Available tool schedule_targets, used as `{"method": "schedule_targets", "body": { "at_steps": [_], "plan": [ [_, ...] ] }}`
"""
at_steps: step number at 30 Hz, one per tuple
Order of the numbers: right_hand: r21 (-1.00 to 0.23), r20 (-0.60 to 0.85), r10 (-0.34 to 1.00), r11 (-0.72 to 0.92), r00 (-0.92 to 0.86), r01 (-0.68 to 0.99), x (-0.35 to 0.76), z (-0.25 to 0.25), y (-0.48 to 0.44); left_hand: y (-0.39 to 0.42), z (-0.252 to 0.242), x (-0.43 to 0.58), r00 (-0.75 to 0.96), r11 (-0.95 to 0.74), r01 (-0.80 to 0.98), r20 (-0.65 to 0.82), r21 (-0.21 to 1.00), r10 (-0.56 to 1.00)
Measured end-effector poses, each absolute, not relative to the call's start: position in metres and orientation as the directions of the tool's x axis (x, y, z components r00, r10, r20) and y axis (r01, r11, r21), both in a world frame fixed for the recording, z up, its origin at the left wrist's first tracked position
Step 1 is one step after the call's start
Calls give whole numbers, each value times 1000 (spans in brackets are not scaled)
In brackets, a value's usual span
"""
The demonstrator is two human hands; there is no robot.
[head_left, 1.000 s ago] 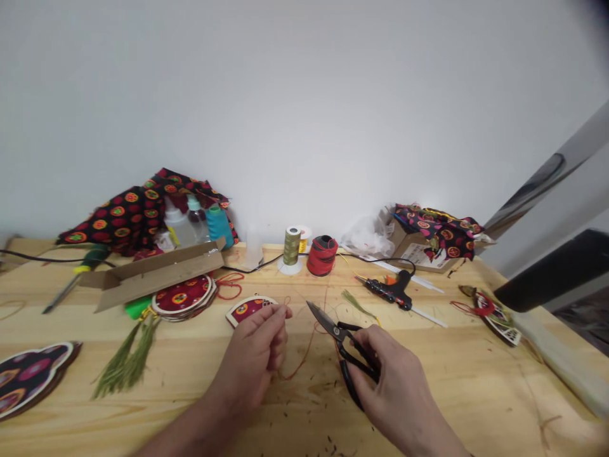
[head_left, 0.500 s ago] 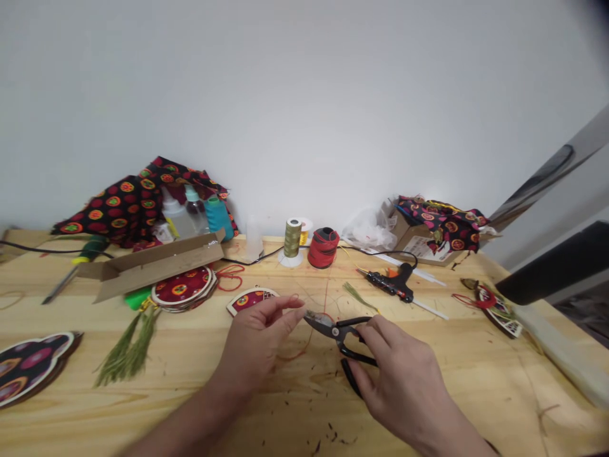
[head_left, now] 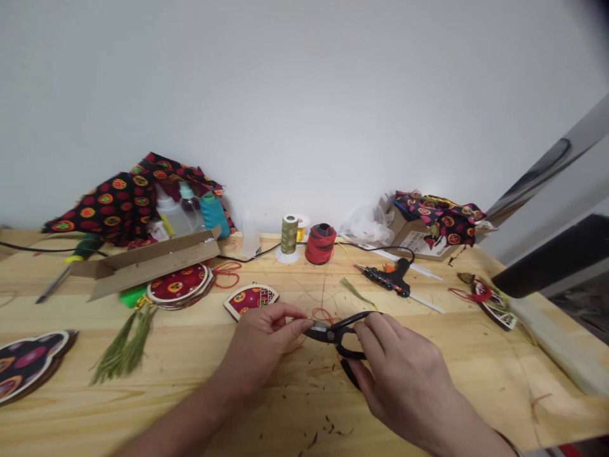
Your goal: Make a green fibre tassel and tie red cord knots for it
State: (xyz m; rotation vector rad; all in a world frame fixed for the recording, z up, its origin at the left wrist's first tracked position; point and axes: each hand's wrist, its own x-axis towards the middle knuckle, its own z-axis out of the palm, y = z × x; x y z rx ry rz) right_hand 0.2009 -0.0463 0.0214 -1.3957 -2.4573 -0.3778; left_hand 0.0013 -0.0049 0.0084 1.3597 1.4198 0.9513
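Note:
My right hand [head_left: 404, 374] grips black scissors [head_left: 340, 333] by the handles, blades pointing left. My left hand [head_left: 264, 343] pinches a thin red thread [head_left: 323, 314] right at the blade tips, fingers closed on it. The thread loops on the wooden table [head_left: 476, 355] just behind the scissors. A small fan-shaped fabric-covered piece [head_left: 250, 298] lies just behind my left hand.
A red thread spool [head_left: 321, 243] and an olive spool [head_left: 288, 236] stand at the back, with a black glue gun [head_left: 387, 280] to their right. A cardboard box flap [head_left: 143, 265], bottles [head_left: 188, 209], patterned fabric [head_left: 114, 206], green tassels [head_left: 121, 346] and round ornaments [head_left: 178, 285] lie left.
My right hand swung the scissors down and left until the blades met my left fingertips. My left hand shifted right and closed its pinch on the thread.

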Motion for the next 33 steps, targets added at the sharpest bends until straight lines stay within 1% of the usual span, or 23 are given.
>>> {"method": "schedule_targets", "body": {
  "at_steps": [5, 9, 12, 14, 15, 16, 17, 18, 19, 20, 21, 22, 23, 24, 26, 28, 29, 31, 33],
  "plan": [
    [111, 356, 780, 511, -514, 852, 202, 22, -49, -4, 8, -1, 92, -33, 379, -2, 925, 996],
    [92, 357, 774, 528, -523, 844, 203, 24, -54, -1, 11, -6, -12, -36, 398, 45, 917, 999],
    [49, 389, 784, 506, -483, 861, 210, 24, -56, 2, 14, -9, -60, -26, 383, 53, 924, 997],
    [-44, 401, 824, 453, -400, 890, 218, 23, -55, 3, 14, -10, -73, -14, 362, 43, 932, 996],
    [-123, 382, 860, 411, -339, 903, 223, 23, -53, 4, 13, -10, -78, -1, 344, 30, 939, 996],
    [-225, 335, 903, 353, -268, 908, 227, 22, -52, 4, 12, -10, -84, 19, 311, 7, 950, 996],
    [-346, 256, 946, 280, -197, 895, 230, 22, -50, 3, 10, -10, -86, 49, 260, -27, 964, 996],
    [-482, 154, 978, 198, -140, 854, 233, 22, -48, 3, 9, -10, -81, 90, 186, -76, 978, 994],
    [-618, 41, 992, 117, -118, 777, 235, 22, -46, 2, 7, -9, -69, 142, 93, -135, 986, 988],
    [-744, -61, 989, 46, -137, 667, 236, 22, -45, 2, 7, -9, -47, 202, -12, -202, 979, 978],
    [-847, -130, 973, -10, -189, 531, 235, 22, -43, 2, 6, -9, -19, 260, -119, -264, 958, 964],
    [-921, -153, 955, -44, -255, 387, 234, 23, -41, 2, 7, -9, 11, 307, -215, -312, 927, 950],
    [-966, -138, 936, -56, -323, 252, 232, 24, -39, 3, 7, -9, 37, 343, -293, -348, 892, 937],
    [-989, -101, 920, -51, -379, 140, 228, 25, -37, 4, 8, -10, 58, 366, -357, -370, 860, 927],
    [-1000, -4, 889, -12, -458, -15, 218, 30, -30, 6, 11, -11, 81, 375, -449, -381, 811, 921],
    [-995, 48, 858, -4, -512, -100, 205, 34, -20, 8, 12, -13, 99, 362, -520, -366, 774, 925],
    [-990, 43, 850, -35, -526, -137, 197, 35, -15, 10, 13, -15, 105, 353, -550, -357, 757, 928],
    [-957, -18, 836, -172, -548, -232, 183, 34, -6, 11, 13, -18, 108, 324, -605, -328, 727, 938],
    [-882, -100, 756, -368, -647, -293, 173, 26, 1, 13, 13, -21, 93, 287, -644, -300, 709, 949]
  ]
}}
